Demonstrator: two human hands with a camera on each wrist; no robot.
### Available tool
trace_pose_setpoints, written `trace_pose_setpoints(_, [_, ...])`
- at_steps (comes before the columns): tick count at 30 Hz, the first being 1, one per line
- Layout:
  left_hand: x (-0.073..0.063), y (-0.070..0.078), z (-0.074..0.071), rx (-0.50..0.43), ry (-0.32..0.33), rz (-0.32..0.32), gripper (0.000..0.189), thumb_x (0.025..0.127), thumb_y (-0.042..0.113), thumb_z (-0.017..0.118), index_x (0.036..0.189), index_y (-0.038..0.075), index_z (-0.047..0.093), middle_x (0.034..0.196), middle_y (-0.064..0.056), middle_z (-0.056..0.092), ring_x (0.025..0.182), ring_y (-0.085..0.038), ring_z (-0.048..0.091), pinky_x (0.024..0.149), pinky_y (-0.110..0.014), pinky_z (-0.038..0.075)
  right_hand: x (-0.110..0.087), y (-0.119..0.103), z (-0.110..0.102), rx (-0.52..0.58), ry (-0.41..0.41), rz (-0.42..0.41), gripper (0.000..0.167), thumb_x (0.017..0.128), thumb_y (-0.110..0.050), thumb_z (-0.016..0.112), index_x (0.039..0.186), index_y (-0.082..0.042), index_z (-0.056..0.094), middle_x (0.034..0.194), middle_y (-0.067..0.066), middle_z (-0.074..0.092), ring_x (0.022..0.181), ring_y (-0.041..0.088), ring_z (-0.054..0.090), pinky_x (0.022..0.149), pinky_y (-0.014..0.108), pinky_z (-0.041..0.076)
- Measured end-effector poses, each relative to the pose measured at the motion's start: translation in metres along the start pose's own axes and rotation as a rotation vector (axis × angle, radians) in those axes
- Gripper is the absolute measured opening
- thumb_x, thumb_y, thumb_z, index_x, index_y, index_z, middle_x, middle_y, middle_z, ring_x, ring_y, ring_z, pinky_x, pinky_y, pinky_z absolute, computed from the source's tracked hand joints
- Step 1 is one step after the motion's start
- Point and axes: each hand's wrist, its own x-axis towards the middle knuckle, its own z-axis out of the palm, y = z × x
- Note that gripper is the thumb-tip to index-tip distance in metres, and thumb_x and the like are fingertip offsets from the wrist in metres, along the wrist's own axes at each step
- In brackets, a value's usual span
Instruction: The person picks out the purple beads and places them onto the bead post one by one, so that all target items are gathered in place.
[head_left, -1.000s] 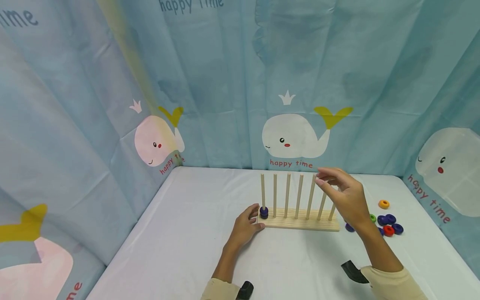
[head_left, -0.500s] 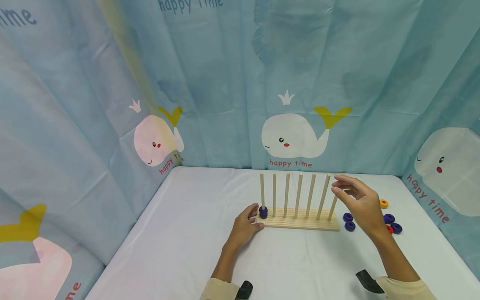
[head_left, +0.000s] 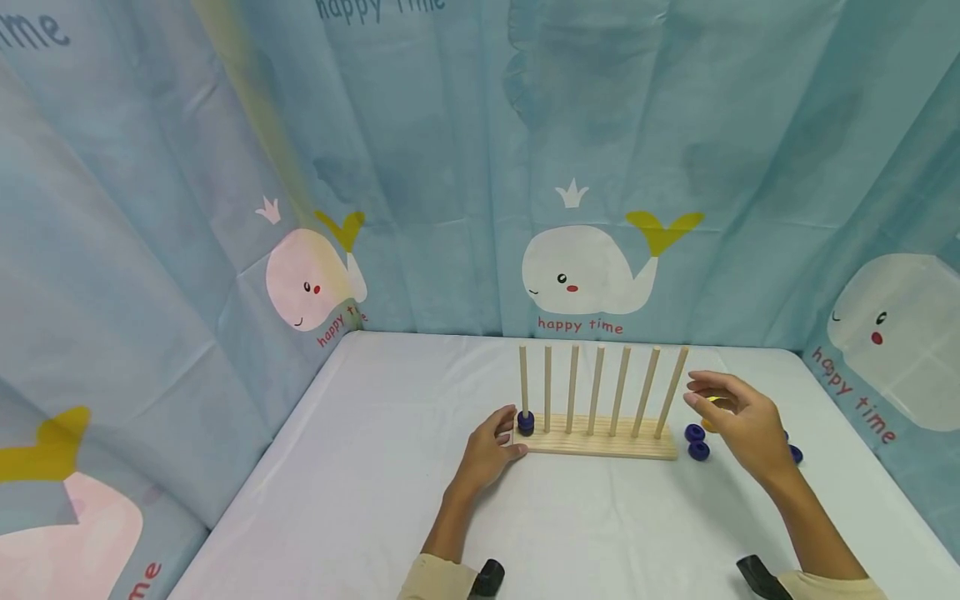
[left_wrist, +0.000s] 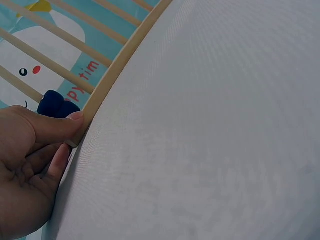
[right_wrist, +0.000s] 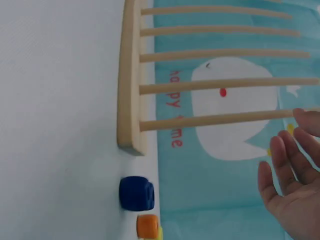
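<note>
A wooden peg rack (head_left: 600, 444) with several upright pegs stands on the white table. Two dark blue rings (head_left: 526, 423) are stacked low on its leftmost peg. My left hand (head_left: 482, 456) grips the left end of the base, its thumb (left_wrist: 60, 127) along the front edge beside the rings. Just right of the last peg, my right hand (head_left: 738, 425) hovers above the table, fingers loosely bent and holding nothing. In the right wrist view its thumb overlaps the tip of that peg (right_wrist: 215, 119).
Loose dark blue rings (head_left: 697, 451) lie right of the rack. Partly hidden behind the right hand are an orange-yellow ring (head_left: 708, 425) and another blue ring (head_left: 796, 454). A pale blue curtain (head_left: 435, 167) with whale prints hangs behind and beside the table.
My right hand has moved right and lower, past the last pegs, uncovering them and two blue rings while covering other loose rings. My left hand stays on the rack's end.
</note>
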Motion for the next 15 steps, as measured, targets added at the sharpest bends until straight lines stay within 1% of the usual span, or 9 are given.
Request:
trace_pose_setpoints(3, [0.0, 0.0, 0.0, 0.012, 0.002, -0.002, 0.071, 0.09, 0.001, 0.081, 0.155, 0.005, 0.052, 0.146, -0.018, 0.062, 0.134, -0.034, 0.062, 0.113, -0.04, 0.056, -0.002, 0.007, -0.004, 0.003, -0.025, 0.011, 0.035, 0.098, -0.009, 0.077, 0.131, -0.001, 0.07, 0.107, -0.009, 0.071, 0.099, -0.01, 0.063, 0.087, 0.0, 0.05])
trace_pose_setpoints(6, [0.0, 0.001, 0.0, 0.018, 0.004, 0.0, 0.071, 0.09, 0.001, 0.081, 0.155, 0.004, 0.052, 0.146, -0.018, 0.063, 0.134, -0.034, 0.062, 0.112, -0.04, 0.056, -0.004, 0.014, -0.007, -0.004, -0.058, 0.01, 0.038, 0.097, -0.008, 0.078, 0.133, -0.001, 0.068, 0.108, -0.017, 0.07, 0.098, -0.01, 0.063, 0.087, 0.0, 0.051])
trace_pose_setpoints(7, [-0.001, 0.001, 0.0, 0.015, 0.005, -0.001, 0.071, 0.09, 0.0, 0.081, 0.155, 0.004, 0.052, 0.146, -0.018, 0.063, 0.134, -0.034, 0.062, 0.112, -0.04, 0.056, -0.004, 0.016, -0.008, -0.011, -0.068, 0.014, 0.039, 0.097, -0.009, 0.078, 0.133, -0.001, 0.068, 0.109, -0.017, 0.07, 0.098, -0.011, 0.063, 0.086, 0.0, 0.051])
trace_pose_setpoints(9, [-0.001, 0.001, 0.0, 0.011, 0.005, -0.003, 0.071, 0.09, 0.001, 0.081, 0.155, 0.004, 0.052, 0.146, -0.018, 0.063, 0.134, -0.034, 0.062, 0.113, -0.041, 0.056, -0.005, 0.02, -0.01, -0.029, -0.09, 0.024, 0.041, 0.097, -0.011, 0.078, 0.135, 0.0, 0.067, 0.112, -0.01, 0.072, 0.099, -0.012, 0.062, 0.086, -0.001, 0.05])
trace_pose_setpoints(13, [-0.002, 0.001, 0.0, 0.009, 0.005, -0.007, 0.071, 0.09, 0.001, 0.081, 0.154, 0.005, 0.053, 0.145, -0.018, 0.063, 0.134, -0.034, 0.063, 0.112, -0.041, 0.056, -0.009, 0.025, -0.012, -0.078, -0.131, 0.059, 0.045, 0.099, -0.018, 0.078, 0.138, 0.0, 0.065, 0.119, 0.014, 0.073, 0.1, -0.015, 0.06, 0.084, -0.002, 0.049])
trace_pose_setpoints(15, [-0.001, 0.001, 0.0, 0.008, 0.005, -0.003, 0.071, 0.09, 0.001, 0.081, 0.154, 0.005, 0.053, 0.145, -0.018, 0.063, 0.134, -0.035, 0.062, 0.112, -0.042, 0.056, -0.01, 0.028, -0.013, -0.103, -0.147, 0.08, 0.047, 0.099, -0.021, 0.078, 0.138, 0.0, 0.064, 0.122, 0.021, 0.073, 0.1, -0.016, 0.06, 0.083, -0.003, 0.048])
